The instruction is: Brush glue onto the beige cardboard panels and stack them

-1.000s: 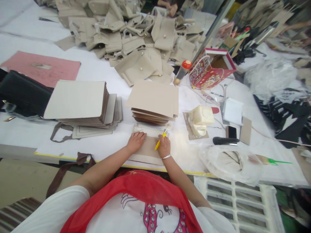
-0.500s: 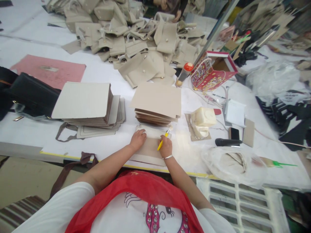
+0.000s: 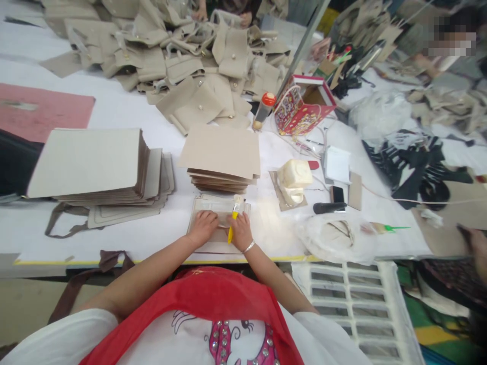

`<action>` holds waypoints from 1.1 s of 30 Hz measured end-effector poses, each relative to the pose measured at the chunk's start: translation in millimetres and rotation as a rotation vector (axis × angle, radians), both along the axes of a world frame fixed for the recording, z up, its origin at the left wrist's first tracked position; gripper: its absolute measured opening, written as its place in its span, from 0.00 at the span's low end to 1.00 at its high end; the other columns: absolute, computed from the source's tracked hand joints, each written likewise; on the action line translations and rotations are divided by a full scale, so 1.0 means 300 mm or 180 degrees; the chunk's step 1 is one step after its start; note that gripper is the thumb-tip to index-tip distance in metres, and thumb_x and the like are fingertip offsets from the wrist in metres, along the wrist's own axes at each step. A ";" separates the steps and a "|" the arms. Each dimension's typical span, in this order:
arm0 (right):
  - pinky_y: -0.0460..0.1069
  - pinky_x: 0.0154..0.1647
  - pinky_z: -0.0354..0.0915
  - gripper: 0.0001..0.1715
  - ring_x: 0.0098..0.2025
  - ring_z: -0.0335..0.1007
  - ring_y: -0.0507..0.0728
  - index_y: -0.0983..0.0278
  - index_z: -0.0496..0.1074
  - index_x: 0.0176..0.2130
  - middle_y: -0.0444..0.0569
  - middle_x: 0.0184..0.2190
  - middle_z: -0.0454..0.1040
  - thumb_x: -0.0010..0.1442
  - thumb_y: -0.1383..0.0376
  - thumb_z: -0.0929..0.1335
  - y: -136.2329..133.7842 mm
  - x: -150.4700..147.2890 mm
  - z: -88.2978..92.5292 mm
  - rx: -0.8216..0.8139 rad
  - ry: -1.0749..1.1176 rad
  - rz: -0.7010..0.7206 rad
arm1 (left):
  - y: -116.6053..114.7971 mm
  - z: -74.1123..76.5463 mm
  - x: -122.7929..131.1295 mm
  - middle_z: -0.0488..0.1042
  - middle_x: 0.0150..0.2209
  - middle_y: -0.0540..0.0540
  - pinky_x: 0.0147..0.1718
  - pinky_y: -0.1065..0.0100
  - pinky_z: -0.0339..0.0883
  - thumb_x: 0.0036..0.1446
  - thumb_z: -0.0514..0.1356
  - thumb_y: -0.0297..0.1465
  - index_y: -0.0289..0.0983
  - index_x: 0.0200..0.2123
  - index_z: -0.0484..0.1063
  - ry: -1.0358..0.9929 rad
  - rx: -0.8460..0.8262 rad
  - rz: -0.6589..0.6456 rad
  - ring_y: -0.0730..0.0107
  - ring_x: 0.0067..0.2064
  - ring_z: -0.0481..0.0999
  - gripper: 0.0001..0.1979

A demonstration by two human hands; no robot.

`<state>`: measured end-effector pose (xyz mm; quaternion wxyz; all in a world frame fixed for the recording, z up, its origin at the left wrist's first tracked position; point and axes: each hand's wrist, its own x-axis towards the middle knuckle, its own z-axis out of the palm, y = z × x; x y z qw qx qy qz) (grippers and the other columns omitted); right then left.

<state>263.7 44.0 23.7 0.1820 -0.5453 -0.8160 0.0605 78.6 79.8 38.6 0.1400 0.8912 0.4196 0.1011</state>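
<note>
Beige panel (image 3: 216,247) flat on the bench (image 3: 276,248), probably light and semi-stiff, best held by its edges; left grip (image 3: 204,226) curled on it, pinch unclear, right grip (image 3: 242,230) wrapped round a yellow-handled brush (image 3: 235,215).

Beige board (image 3: 215,247) partly out of sight beneath left hand (image 3: 204,227) and right hand (image 3: 242,231)

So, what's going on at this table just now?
A person is working with both hands on a flat beige piece near the table's front edge. The right hand holds a yellow-handled brush, bristles pointing away from the person; the left hand rests on the piece. Just beyond sits a stack of beige sheets, with a larger stack of boards to its left.
</note>
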 end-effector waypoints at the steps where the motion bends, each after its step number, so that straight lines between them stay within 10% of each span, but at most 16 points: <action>1: 0.60 0.58 0.44 0.15 0.47 0.61 0.58 0.62 0.65 0.44 0.50 0.37 0.71 0.55 0.69 0.62 -0.009 0.007 0.001 -0.0075 -0.0080 -0.0004 | -0.008 0.002 0.012 0.70 0.41 0.42 0.45 0.57 0.54 0.57 0.51 0.29 0.39 0.34 0.71 -0.0074 -0.0069 -0.0070 0.59 0.46 0.64 0.08; 9: 0.56 0.37 0.61 0.16 0.31 0.66 0.60 0.66 0.68 0.41 0.54 0.26 0.70 0.54 0.67 0.59 -0.079 0.337 0.074 -0.0040 -0.0395 -0.1568 | -0.066 0.051 0.000 0.69 0.47 0.39 0.45 0.58 0.60 0.55 0.54 0.33 0.36 0.51 0.63 -0.0304 -0.0357 0.0254 0.58 0.47 0.66 0.19; 14: 0.56 0.23 0.58 0.26 0.24 0.67 0.66 0.67 0.68 0.45 0.56 0.21 0.69 0.53 0.53 0.59 0.001 0.591 -0.026 -0.0436 -0.0671 -0.2585 | -0.022 0.161 -0.192 0.68 0.48 0.39 0.49 0.61 0.60 0.57 0.52 0.36 0.38 0.53 0.60 -0.0561 0.0794 0.0632 0.63 0.51 0.65 0.21; 18: 0.59 0.32 0.64 0.38 0.34 0.69 0.69 0.70 0.66 0.47 0.63 0.36 0.71 0.47 0.45 0.61 0.043 0.598 -0.035 -0.0342 -0.0344 -0.2290 | 0.074 0.318 -0.470 0.62 0.54 0.34 0.54 0.53 0.51 0.52 0.58 0.41 0.35 0.56 0.56 -0.0205 0.1892 0.1797 0.53 0.58 0.56 0.30; 24: 0.60 0.44 0.64 0.39 0.42 0.67 0.67 0.74 0.62 0.49 0.63 0.41 0.68 0.51 0.45 0.59 0.042 0.455 0.074 0.0293 0.0030 -0.1613 | 0.186 0.435 -0.794 0.68 0.48 0.37 0.47 0.57 0.59 0.48 0.59 0.29 0.34 0.54 0.59 0.1087 0.0924 0.1965 0.54 0.50 0.65 0.28; 28: 0.58 0.43 0.65 0.31 0.43 0.67 0.63 0.71 0.61 0.50 0.61 0.43 0.68 0.55 0.51 0.61 0.017 0.378 0.164 0.0685 0.0277 -0.1541 | 0.075 0.441 -0.759 0.71 0.38 0.41 0.40 0.62 0.63 0.50 0.53 0.23 0.36 0.45 0.67 0.1047 0.1200 0.1402 0.60 0.41 0.69 0.17; 33: 0.50 0.34 0.69 0.24 0.36 0.70 0.55 0.67 0.60 0.51 0.57 0.45 0.68 0.58 0.57 0.61 -0.006 0.335 0.222 0.0724 0.0829 -0.1512 | -0.150 0.351 -0.485 0.71 0.36 0.43 0.39 0.62 0.62 0.54 0.52 0.22 0.38 0.43 0.66 0.0172 0.1695 0.0073 0.65 0.37 0.68 0.14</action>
